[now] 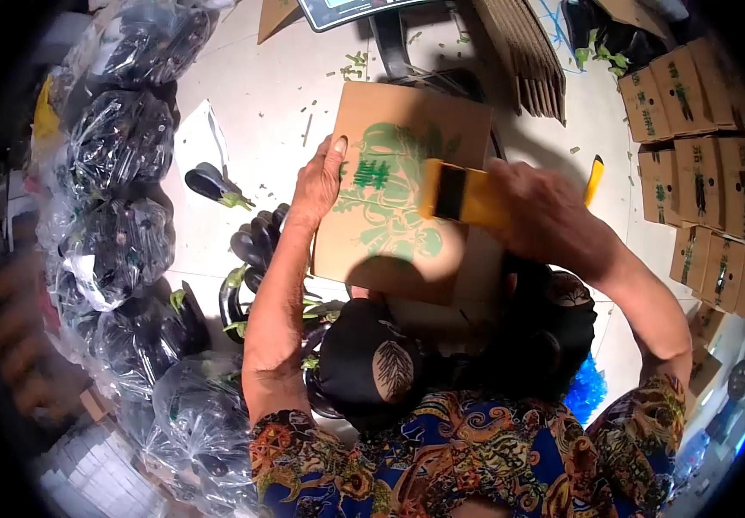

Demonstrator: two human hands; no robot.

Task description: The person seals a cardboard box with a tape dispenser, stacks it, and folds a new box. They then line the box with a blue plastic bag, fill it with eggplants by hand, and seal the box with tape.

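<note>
A brown cardboard box (398, 250) with a green vegetable print lies in front of my knees, its printed face up. My left hand (320, 180) grips the box's left edge, thumb on top and fingers down the side. Over the right part of the box, my right hand (538, 211) is closed around a yellow tool (476, 194) with a black band, which looks like a tape dispenser. Whether the tool touches the cardboard, I cannot tell.
Clear bags of eggplants (122, 138) line the left side. Loose eggplants (256, 242) and a single eggplant (210, 183) lie left of the box. Packed cartons (696, 177) are stacked at right. Flat cardboard (523, 52) and a scale (385, 39) stand beyond the box.
</note>
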